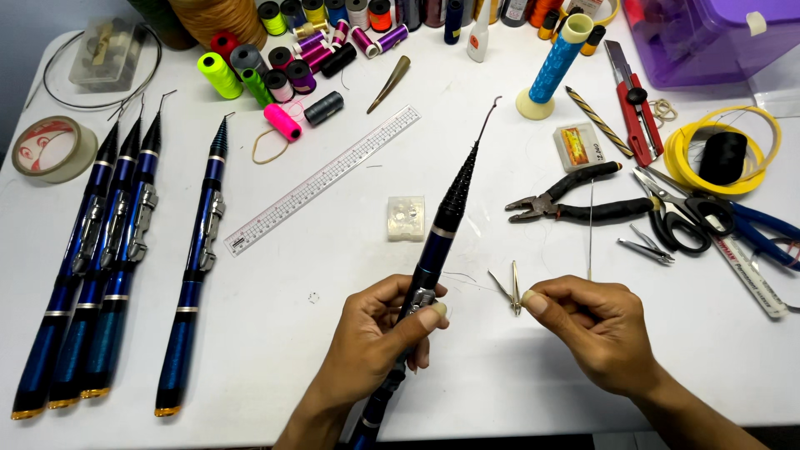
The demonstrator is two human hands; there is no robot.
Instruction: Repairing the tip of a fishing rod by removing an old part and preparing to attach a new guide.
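Note:
My left hand [379,337] grips a collapsed blue and black telescopic fishing rod [446,212] by its lower part, the black tip pointing up and away across the white table [333,250]. My right hand [592,325] sits to the right of the rod with thumb and forefinger pinched on a very fine thread that is hard to make out. A small metal clipper [510,289] lies on the table just left of those fingertips.
Several matching blue rods [117,250] lie at the left. A clear ruler [321,179], thread spools [283,75], a small clear box [406,218], black pliers [575,200], scissors [692,217], a red cutter [633,104], a yellow line coil [723,154] and a purple bin [708,37] crowd the back and right.

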